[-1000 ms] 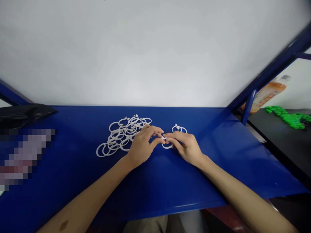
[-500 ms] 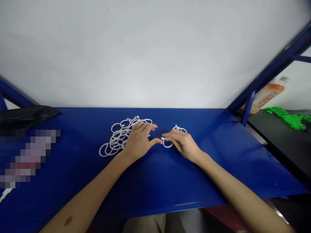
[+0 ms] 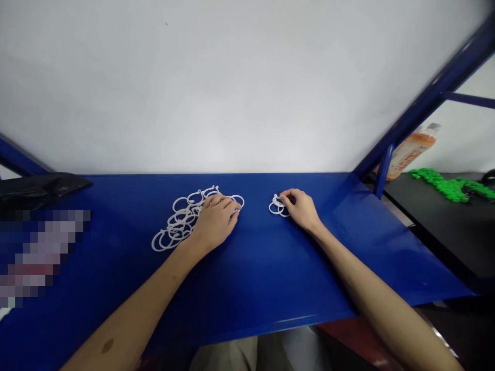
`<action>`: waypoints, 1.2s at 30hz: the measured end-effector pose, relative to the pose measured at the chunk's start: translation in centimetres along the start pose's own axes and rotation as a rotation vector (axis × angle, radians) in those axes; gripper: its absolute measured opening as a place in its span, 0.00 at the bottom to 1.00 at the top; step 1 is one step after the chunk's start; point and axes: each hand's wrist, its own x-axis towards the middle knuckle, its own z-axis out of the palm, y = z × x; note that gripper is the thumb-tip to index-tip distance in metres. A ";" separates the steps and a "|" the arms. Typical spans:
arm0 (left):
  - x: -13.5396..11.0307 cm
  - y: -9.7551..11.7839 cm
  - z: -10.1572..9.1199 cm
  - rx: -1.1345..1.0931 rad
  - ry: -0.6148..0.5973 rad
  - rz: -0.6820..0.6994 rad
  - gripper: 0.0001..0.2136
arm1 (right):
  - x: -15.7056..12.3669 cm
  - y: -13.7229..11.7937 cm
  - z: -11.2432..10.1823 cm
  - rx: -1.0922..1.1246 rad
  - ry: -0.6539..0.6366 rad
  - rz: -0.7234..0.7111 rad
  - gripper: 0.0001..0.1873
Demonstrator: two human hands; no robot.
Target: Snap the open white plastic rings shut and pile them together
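Thin white plastic rings (image 3: 180, 219) with small knobs or loops on their rims lie overlapping in a loose pile, left of centre on the blue table. My left hand (image 3: 216, 219) rests over the right part of this pile, palm down. Its fingers are bent together at a ring (image 3: 242, 200) on the pile's edge; the fingertips are partly hidden. To the right, several more white rings (image 3: 275, 208) form a small group. My right hand (image 3: 302, 207) is at that group's right side, thumb and index finger pinched on a ring there.
The blue table (image 3: 255, 278) meets a pale wall behind. A black plastic bag (image 3: 42, 183) and a blurred-out item (image 3: 50, 247) lie at the left. Beyond the blue frame (image 3: 382, 170) at right, a black surface holds green pieces (image 3: 450, 185) and an orange-labelled bottle (image 3: 410, 152).
My right hand has moved away from my left, rightward and back, bringing a ring to the small group. My left hand has drawn slightly left and curled its fingers onto the pile.
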 end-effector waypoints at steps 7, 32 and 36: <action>-0.2 0.7 -0.5 -0.093 0.041 0.060 0.08 | 0.0 0.2 -0.1 -0.017 0.025 -0.034 0.10; -0.5 2.0 -0.2 -0.175 0.094 0.205 0.13 | -3.8 -5.8 0.1 0.221 -0.326 -0.500 0.11; -0.6 2.3 0.0 -0.176 0.091 0.212 0.14 | -3.9 -5.5 0.5 0.211 -0.319 -0.452 0.05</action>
